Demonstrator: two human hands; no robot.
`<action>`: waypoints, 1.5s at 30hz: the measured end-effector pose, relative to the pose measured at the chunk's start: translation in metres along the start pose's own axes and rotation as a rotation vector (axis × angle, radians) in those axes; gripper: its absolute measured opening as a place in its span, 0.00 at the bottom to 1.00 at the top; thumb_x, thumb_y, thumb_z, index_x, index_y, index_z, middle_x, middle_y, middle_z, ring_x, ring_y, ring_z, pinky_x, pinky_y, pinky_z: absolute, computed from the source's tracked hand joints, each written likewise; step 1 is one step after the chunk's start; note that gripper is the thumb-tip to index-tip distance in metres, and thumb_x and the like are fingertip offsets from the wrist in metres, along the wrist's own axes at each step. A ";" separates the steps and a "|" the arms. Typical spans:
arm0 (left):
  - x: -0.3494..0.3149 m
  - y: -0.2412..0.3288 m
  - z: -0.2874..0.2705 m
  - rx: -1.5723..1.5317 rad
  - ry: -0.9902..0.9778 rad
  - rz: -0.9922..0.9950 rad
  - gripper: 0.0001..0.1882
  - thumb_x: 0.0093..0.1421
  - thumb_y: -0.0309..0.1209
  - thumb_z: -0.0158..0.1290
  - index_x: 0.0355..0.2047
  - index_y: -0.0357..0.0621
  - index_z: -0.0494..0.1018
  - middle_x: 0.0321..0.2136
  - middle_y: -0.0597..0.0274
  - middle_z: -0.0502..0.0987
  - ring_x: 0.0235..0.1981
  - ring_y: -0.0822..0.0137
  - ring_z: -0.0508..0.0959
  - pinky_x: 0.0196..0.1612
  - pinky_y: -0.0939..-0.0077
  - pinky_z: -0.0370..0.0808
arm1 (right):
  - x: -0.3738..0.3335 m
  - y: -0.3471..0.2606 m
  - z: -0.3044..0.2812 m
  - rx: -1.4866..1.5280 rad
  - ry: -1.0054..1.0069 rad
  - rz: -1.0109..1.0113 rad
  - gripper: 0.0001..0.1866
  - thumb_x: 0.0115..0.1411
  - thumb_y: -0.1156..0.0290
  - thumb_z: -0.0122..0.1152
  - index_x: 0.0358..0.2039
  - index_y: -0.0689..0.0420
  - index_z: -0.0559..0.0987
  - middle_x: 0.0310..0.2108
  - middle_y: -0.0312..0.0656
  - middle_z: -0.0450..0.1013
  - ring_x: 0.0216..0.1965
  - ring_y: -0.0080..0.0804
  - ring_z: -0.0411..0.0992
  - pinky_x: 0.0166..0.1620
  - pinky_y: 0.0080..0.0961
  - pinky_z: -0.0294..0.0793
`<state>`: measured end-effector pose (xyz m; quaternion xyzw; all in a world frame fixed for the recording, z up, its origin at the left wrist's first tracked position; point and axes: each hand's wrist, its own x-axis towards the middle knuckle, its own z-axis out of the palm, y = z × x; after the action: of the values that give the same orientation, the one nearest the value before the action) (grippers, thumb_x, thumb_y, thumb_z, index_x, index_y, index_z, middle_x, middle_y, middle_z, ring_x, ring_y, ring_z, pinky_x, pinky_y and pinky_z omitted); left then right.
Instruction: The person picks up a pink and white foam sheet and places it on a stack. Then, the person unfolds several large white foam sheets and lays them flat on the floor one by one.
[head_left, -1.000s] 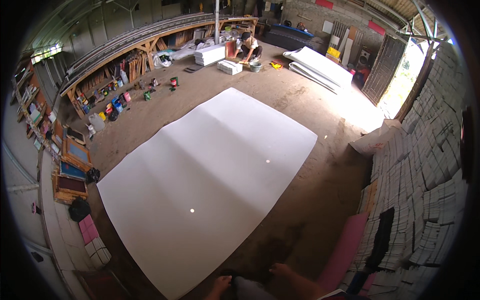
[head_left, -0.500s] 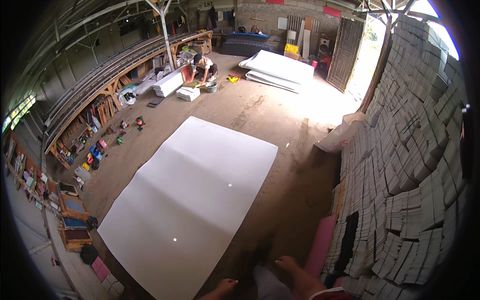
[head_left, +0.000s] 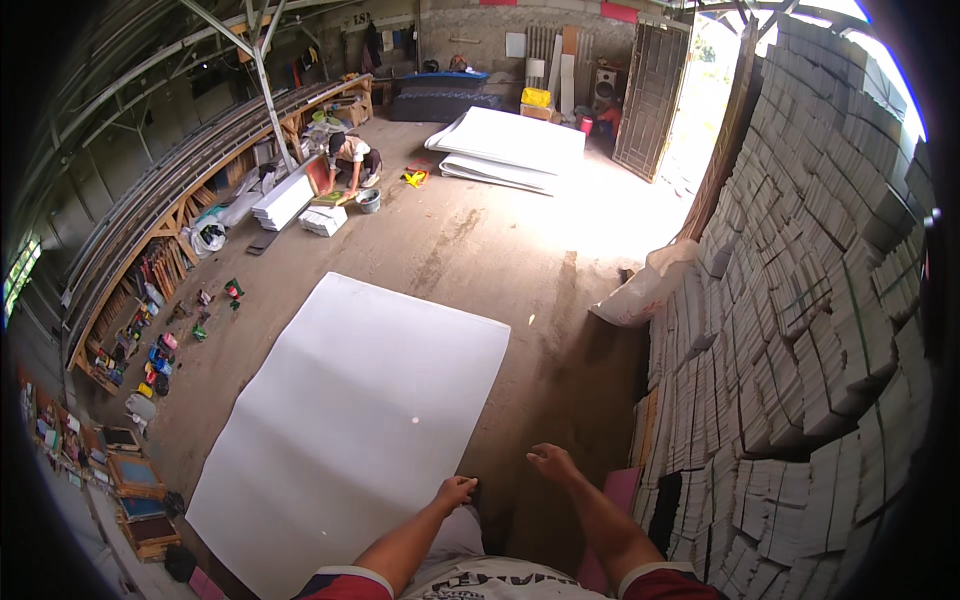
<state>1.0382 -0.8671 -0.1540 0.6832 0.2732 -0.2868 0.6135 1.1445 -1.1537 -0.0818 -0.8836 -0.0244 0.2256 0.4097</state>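
A large white sheet point(head_left: 350, 400) lies spread on the floor ahead and to the left, with gentle ridges across it and a small bright spot on its right part. My left hand point(head_left: 457, 491) is in front of me, close to the sheet's right edge, its fingers curled in with nothing visible in them. To its right, over the brown floor, my right hand point(head_left: 552, 462) is also held out. Its fingers are loosely closed and hold nothing I can see. Both forearms reach forward from red sleeves with white cuffs.
Tall stacks of grey-white sheets point(head_left: 790, 270) line the right side, with a pale sack point(head_left: 655, 285) beside them. Folded white sheets point(head_left: 515, 145) lie near the open door point(head_left: 652, 95). Back left, a person point(head_left: 352, 160) crouches by a bucket point(head_left: 368, 201). Wooden frames point(head_left: 137, 475) sit at left.
Both hands and forearms have come up further into view, and my shirt now shows. The view has shifted, so the sheet sits lower and further left. The crouching person stays in place.
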 end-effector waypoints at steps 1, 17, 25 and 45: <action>0.018 0.017 0.000 0.001 -0.015 -0.008 0.30 0.62 0.52 0.60 0.52 0.39 0.75 0.39 0.59 0.81 0.32 0.65 0.81 0.35 0.71 0.76 | 0.024 -0.010 -0.009 0.026 -0.011 -0.015 0.25 0.63 0.52 0.64 0.53 0.57 0.81 0.52 0.51 0.78 0.56 0.48 0.75 0.59 0.37 0.72; 0.339 0.347 0.010 0.359 -0.146 0.171 0.28 0.61 0.51 0.61 0.48 0.36 0.78 0.36 0.58 0.81 0.33 0.67 0.79 0.38 0.70 0.78 | 0.331 0.019 -0.206 0.058 0.242 0.115 0.24 0.60 0.55 0.69 0.49 0.59 0.83 0.43 0.50 0.82 0.46 0.40 0.81 0.50 0.34 0.79; 0.477 0.491 0.036 0.415 0.084 0.145 0.25 0.58 0.52 0.62 0.40 0.40 0.82 0.36 0.52 0.85 0.41 0.56 0.84 0.47 0.64 0.78 | 0.520 0.001 -0.333 0.113 0.194 0.142 0.22 0.61 0.56 0.68 0.48 0.59 0.83 0.42 0.50 0.82 0.45 0.39 0.81 0.50 0.33 0.78; 0.833 0.773 -0.021 0.377 0.200 -0.139 0.21 0.59 0.48 0.61 0.40 0.43 0.83 0.39 0.53 0.85 0.43 0.57 0.84 0.49 0.64 0.77 | 0.958 -0.011 -0.617 -0.012 0.164 0.197 0.23 0.60 0.57 0.70 0.49 0.61 0.82 0.39 0.54 0.82 0.42 0.40 0.82 0.47 0.33 0.79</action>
<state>2.1717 -0.9039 -0.2312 0.7904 0.3207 -0.3052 0.4235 2.2637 -1.3674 -0.0894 -0.8996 0.0948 0.1915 0.3810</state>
